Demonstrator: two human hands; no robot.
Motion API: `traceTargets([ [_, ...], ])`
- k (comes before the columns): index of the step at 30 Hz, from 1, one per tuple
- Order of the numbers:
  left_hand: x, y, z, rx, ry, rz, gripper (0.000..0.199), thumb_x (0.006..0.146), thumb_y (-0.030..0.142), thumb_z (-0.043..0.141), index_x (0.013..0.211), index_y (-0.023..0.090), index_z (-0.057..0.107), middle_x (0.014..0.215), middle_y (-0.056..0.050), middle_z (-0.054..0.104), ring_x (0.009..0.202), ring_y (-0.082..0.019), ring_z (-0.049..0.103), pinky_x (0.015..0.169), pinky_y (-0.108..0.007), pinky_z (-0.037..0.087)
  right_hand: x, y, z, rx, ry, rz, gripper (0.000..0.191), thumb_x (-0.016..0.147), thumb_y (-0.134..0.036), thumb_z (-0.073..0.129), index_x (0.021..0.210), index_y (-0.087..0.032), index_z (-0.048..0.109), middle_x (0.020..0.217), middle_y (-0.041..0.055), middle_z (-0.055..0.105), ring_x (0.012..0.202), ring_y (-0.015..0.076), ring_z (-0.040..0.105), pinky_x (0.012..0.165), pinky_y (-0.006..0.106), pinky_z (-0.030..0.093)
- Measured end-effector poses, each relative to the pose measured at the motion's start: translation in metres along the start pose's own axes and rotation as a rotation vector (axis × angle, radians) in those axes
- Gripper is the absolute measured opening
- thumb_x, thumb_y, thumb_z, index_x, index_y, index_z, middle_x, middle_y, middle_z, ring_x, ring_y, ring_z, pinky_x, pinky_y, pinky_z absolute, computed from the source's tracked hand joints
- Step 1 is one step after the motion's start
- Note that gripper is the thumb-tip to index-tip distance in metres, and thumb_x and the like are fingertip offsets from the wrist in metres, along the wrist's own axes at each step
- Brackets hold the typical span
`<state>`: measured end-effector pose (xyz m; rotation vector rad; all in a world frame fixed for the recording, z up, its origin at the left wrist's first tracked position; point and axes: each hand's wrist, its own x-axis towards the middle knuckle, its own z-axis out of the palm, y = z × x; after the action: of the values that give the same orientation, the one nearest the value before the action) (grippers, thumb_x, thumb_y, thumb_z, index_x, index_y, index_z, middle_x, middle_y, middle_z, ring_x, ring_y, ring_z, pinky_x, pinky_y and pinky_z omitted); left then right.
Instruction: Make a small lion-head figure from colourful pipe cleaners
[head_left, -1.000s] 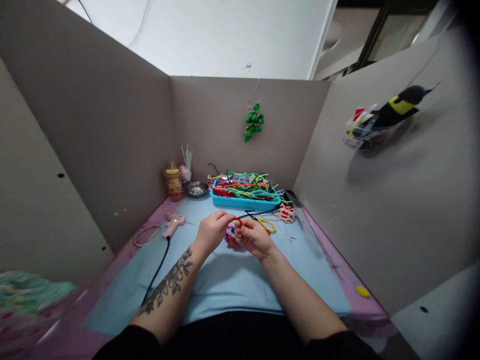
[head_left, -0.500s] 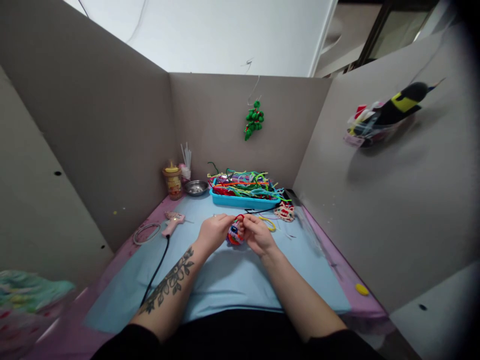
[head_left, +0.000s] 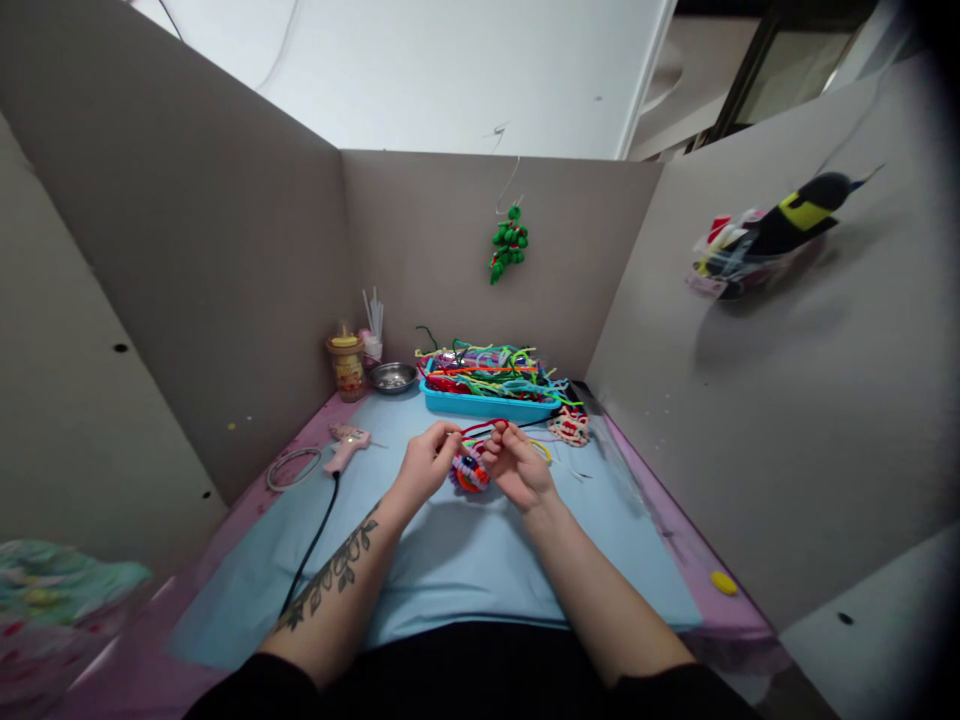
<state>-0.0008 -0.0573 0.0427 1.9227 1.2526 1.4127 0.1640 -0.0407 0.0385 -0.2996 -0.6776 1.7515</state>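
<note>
Between my hands stretches a red pipe cleaner [head_left: 480, 428]. My left hand [head_left: 429, 462] is closed, pinching its left end. At the other end, the thumb and fingertips of my right hand [head_left: 519, 468] are pinched on it too. Just below the strand is a small colourful piece [head_left: 470, 474] in purple, orange and red with a dark blue spot, partly covered by my fingers. Whether it hangs from the strand or rests on the cloth I cannot tell. A yellow loop [head_left: 541, 450] lies behind my right hand.
A blue tray [head_left: 491, 402] heaped with pipe cleaners stands at the back, beside a metal bowl [head_left: 393, 377]. On the left lies a pink glue gun [head_left: 347, 448] with its black cord. A red-and-cream piece [head_left: 570, 426] lies right. Grey panels [head_left: 442, 240] enclose the table.
My hands have drawn apart, the right one slightly up and right. More of the red pipe cleaner shows between them, and the colourful piece is less covered.
</note>
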Motion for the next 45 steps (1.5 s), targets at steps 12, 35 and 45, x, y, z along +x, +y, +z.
traceTargets([
  [12, -0.004, 0.011, 0.004, -0.208, -0.407, -0.064, 0.026, 0.087, 0.037, 0.051, 0.072, 0.017, 0.058, 0.065, -0.001, 0.065, 0.060, -0.013, 0.058, 0.059, -0.023, 0.044, 0.007, 0.006, -0.015, 0.072, 0.097, 0.018, 0.015, 0.077, -0.009, 0.069, 0.077, -0.024, 0.065, 0.070, -0.0040, 0.061, 0.053, 0.0075, 0.047, 0.046, 0.019, 0.041],
  [35, -0.008, 0.003, 0.002, 0.168, 0.049, 0.032, 0.024, 0.090, 0.032, 0.048, 0.078, 0.018, 0.062, 0.068, 0.001, 0.063, 0.063, -0.012, 0.055, 0.062, -0.023, 0.039, -0.002, -0.005, 0.000, -0.486, 0.200, -0.202, 0.035, 0.060, -0.039, 0.083, 0.078, -0.018, 0.063, 0.061, -0.0024, 0.062, 0.046, 0.0071, 0.045, 0.038, 0.018, 0.029],
  [45, 0.001, 0.006, -0.007, 0.242, 0.114, 0.098, 0.021, 0.091, 0.030, 0.049, 0.086, 0.019, 0.065, 0.077, -0.002, 0.067, 0.068, -0.014, 0.057, 0.065, -0.024, 0.042, -0.007, -0.009, -0.001, -0.617, 0.151, -0.106, 0.035, 0.059, -0.042, 0.082, 0.070, -0.016, 0.061, 0.057, -0.0024, 0.061, 0.046, 0.0074, 0.046, 0.041, 0.019, 0.032],
])
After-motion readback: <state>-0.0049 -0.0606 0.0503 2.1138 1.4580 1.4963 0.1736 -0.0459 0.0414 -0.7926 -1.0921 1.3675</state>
